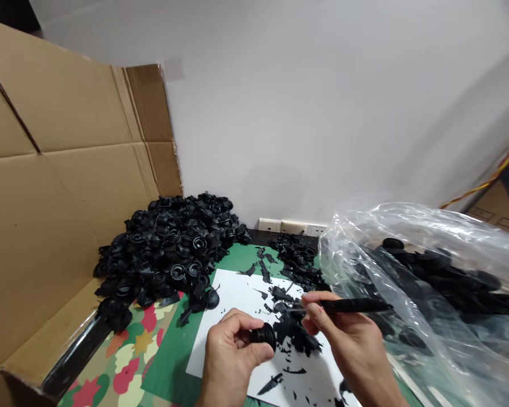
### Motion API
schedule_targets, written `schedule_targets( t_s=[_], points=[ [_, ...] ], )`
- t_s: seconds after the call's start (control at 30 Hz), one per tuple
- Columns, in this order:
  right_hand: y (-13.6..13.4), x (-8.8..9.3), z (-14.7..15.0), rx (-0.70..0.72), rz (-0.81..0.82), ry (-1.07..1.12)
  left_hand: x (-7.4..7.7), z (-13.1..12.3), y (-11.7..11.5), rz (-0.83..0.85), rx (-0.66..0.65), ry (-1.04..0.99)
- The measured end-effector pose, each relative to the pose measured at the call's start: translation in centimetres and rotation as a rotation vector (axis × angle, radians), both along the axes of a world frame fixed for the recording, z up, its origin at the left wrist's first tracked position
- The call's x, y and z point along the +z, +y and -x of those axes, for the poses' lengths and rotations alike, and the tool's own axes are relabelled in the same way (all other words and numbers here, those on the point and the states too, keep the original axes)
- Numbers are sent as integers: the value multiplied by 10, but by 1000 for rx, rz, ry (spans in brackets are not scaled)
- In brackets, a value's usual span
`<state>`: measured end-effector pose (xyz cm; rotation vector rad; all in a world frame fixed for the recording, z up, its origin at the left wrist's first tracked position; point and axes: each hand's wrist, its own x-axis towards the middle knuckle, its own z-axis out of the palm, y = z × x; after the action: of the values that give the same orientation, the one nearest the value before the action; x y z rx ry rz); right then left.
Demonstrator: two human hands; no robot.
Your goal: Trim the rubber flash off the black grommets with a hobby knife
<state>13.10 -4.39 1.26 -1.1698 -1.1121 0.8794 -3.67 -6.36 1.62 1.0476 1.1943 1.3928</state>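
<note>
My left hand (231, 353) is closed around a small black ribbed rubber part (263, 335), held over a white sheet (241, 294). My right hand (343, 339) pinches a slim black knife-like tool (352, 306), its tip pointing left toward the part. Black rubber shavings (292, 330) lie scattered on the sheet between and below my hands.
A large pile of black ribbed parts (169, 249) sits at the back left against a cardboard wall (68, 186). A clear plastic bag (428, 282) with more black parts lies to the right. A green floral tablecloth (127, 362) shows at the front left. Wall sockets (292, 228) line the back.
</note>
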Motion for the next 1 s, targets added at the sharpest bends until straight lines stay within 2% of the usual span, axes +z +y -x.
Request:
schedule_targets(
  t_s=[0.07, 0.23, 0.53, 0.63, 0.83, 0.9, 1.0],
  points=[
    [-6, 0, 5, 66, 116, 129, -3, 1, 1, -11, 13, 8],
    [-15, 5, 8, 159, 154, 282, -4, -2, 0, -29, 29, 29],
    [-18, 11, 6, 280, 206, 196, -6, 0, 5, -26, 17, 41],
    [-18, 8, 7, 335, 228, 141, -4, -2, 6, -15, 9, 33],
    [-16, -5, 13, 393, 302, 42, 6, -14, 4, -31, 71, 33],
    [-14, -7, 17, 412, 331, 72, 7, -18, 3, -68, 71, 106],
    [-12, -9, 21, 458, 371, 260, 7, -24, 1, -113, 86, 169]
  ],
)
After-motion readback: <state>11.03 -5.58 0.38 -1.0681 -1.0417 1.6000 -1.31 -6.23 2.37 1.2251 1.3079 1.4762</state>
